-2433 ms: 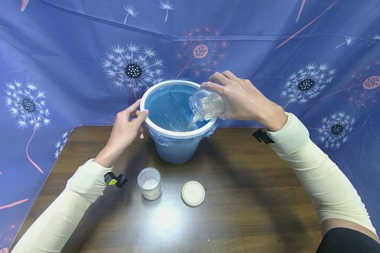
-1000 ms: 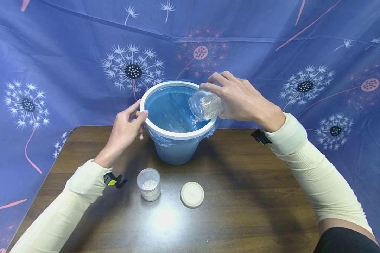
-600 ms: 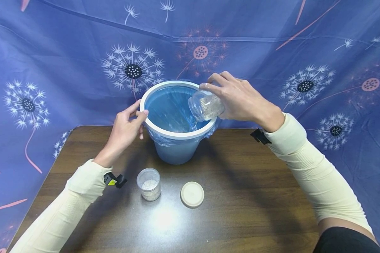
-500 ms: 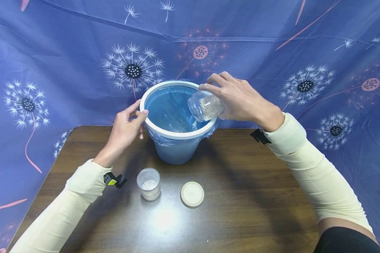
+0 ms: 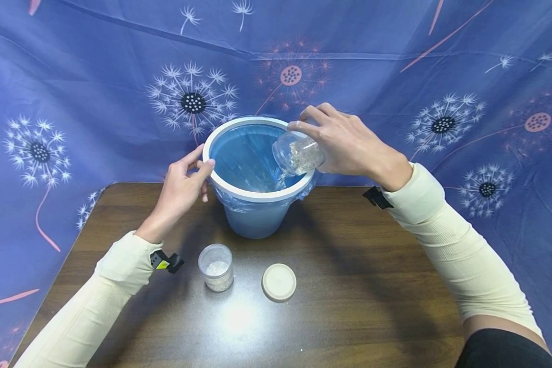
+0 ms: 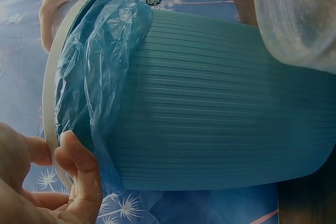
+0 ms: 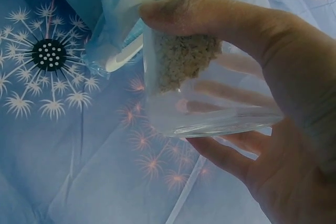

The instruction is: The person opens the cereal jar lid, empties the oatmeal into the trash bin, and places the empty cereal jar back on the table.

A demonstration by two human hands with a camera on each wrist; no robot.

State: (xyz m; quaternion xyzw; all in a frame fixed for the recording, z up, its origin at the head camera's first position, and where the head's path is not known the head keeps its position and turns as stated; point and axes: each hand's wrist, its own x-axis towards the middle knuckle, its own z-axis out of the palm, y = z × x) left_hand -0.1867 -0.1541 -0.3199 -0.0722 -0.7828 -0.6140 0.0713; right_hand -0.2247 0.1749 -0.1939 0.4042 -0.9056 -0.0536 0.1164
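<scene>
pouring looks unfinished from here: the right hand [image 5: 349,145] grips an open jar [image 5: 287,152] tipped over the bin [image 5: 256,222], grain [image 7: 185,59] remaining inside, the left hand [image 5: 181,183] pinching the rim [image 5: 257,196]; on the desk [image 5: 349,306], a part-full cup [image 5: 216,270] stands untouched near a lid [image 5: 279,282]

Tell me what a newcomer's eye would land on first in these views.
Probably the blue bin, upright near the far edge of the table, its white rim held by the left hand. Next, the clear jar of pale grains, tipped over the bin's right side in the right hand. Then the dandelion-patterned cloth filling the background.
</scene>
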